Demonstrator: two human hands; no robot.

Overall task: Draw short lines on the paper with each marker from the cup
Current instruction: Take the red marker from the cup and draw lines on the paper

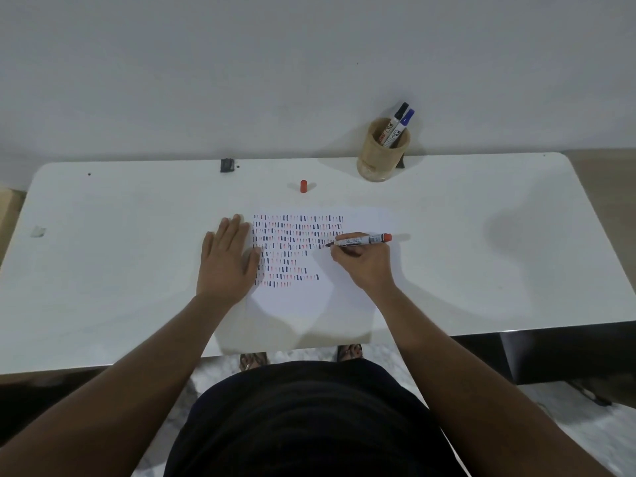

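Setting: a plain pale wall behind a white tabletop (481,256); the person stands at its near edge.
Landmark: the paper (309,304) lies flat in the middle of the tabletop, most of it already filled with rows of short red and dark strokes.
Left hand (229,261): spread flat, palm down, on the paper's left edge, fingers (237,228) straight and holding nothing, just pinning the sheet.
Right hand (361,261): over the paper's right part, fingers curled tight around the red marker (361,239).
Red marker: lies almost level, red end pointing away from the paper's rows, tip touching the paper at the end of a middle row.
Red cap (303,186): stands upright on the tabletop just beyond the paper's far edge.
Cup (382,153): well beyond the paper's far right corner, against the wall, holding the black marker (395,123) and the blue marker (402,127), both capped.
Step in hand, as I judge it: adding red strokes to that row.
Doing it well: keep the left palm pressing so the sheet cannot slide, make each stroke brief and spaced like its neighbours, lift cleanly between strokes to avoid smearing with the heel of the hand.
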